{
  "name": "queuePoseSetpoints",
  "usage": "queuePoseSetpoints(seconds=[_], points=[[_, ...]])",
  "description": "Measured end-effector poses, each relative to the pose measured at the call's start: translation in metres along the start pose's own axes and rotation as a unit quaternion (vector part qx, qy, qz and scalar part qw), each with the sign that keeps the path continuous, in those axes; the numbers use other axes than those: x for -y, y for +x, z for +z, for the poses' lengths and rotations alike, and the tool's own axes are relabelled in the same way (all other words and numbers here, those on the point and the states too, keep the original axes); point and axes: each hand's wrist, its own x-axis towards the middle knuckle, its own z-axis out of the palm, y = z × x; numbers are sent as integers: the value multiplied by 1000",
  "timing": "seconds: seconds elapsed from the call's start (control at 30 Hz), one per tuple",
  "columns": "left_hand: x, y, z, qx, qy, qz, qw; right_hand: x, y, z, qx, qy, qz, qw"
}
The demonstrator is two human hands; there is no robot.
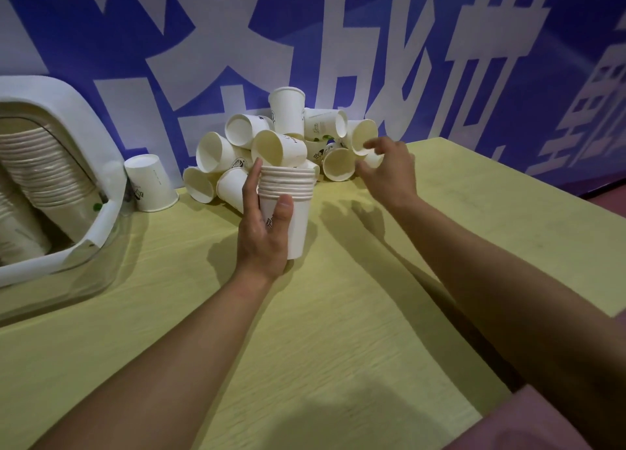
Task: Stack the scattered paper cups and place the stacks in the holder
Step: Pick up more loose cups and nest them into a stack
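Head view: your left hand [264, 236] grips the nested cup stack [288, 209] upright, thumb across its front, fingers curled behind, just above the table [338, 314]. Your right hand [386, 168] reaches into the loose cup pile [281, 144], fingers spread around one cup [364, 136] lying on its side; can't tell if they actually pinch it. Pile sits against the blue banner wall [440, 43]. Holder [84, 144] at far left already has stacks in it; one upside-down cup [150, 182] stands just beside it. Table's right edge is near your right forearm; bare tabletop nearer you.

Yellow table [372, 314], blue/white banner [440, 77] behind
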Motion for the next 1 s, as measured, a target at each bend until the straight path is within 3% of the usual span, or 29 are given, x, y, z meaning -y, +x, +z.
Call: queuePoseSetpoints(seconds=[0.1,0.27,0.6,1.0], points=[[0,1,0,-1,4,1,1000,-19,35,1,20,-112,51,992],[5,3,0,-1,8,3,1000,-38,54,8,109,-82,83,987],[4,2,1,17,-2,22,1000,-27,3,-27,62,8,-12,998],[-5,-9,2,111,69,68,989,31,-42,-74,16,100,-168,981]])
